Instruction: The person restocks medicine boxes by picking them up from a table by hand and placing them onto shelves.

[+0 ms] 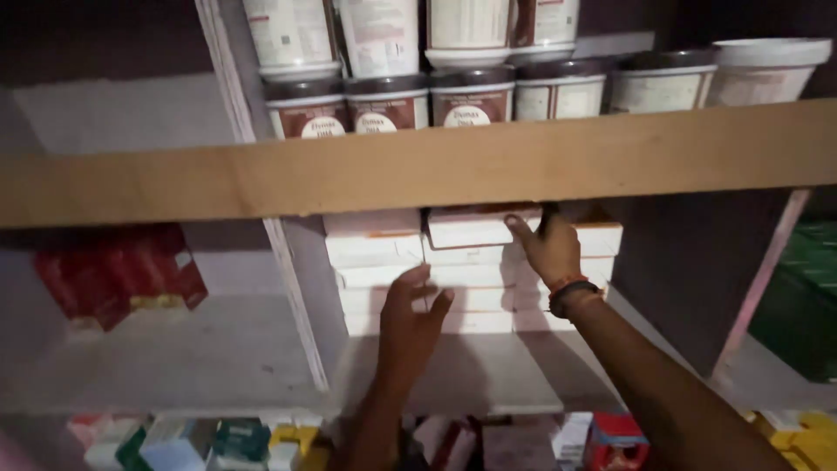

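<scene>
white boxes (pixel 471 275) lie stacked flat in the middle shelf compartment, pushed toward its back wall, in 2 side-by-side columns under a thick wooden shelf board (pixel 418 170). the right hand (pixel 551 249) is at the top of the stack, just under the board, its fingers (pixel 521 231) spread on the front of the top white box (pixel 471 228), thumb up by the board; whether it grips the box or only presses on it cannot be told. a dark band with an orange stripe (pixel 571 288) sits on that wrist. the left hand (pixel 414 318) is lower, released, fingers extended, its fingertips (pixel 418 277) against the front edges of the middle boxes. above the board stand 2 rows of white tubs (pixel 388 105) with dark lids. red packets (pixel 118 275) lie in the left compartment, well apart from both hands.
</scene>
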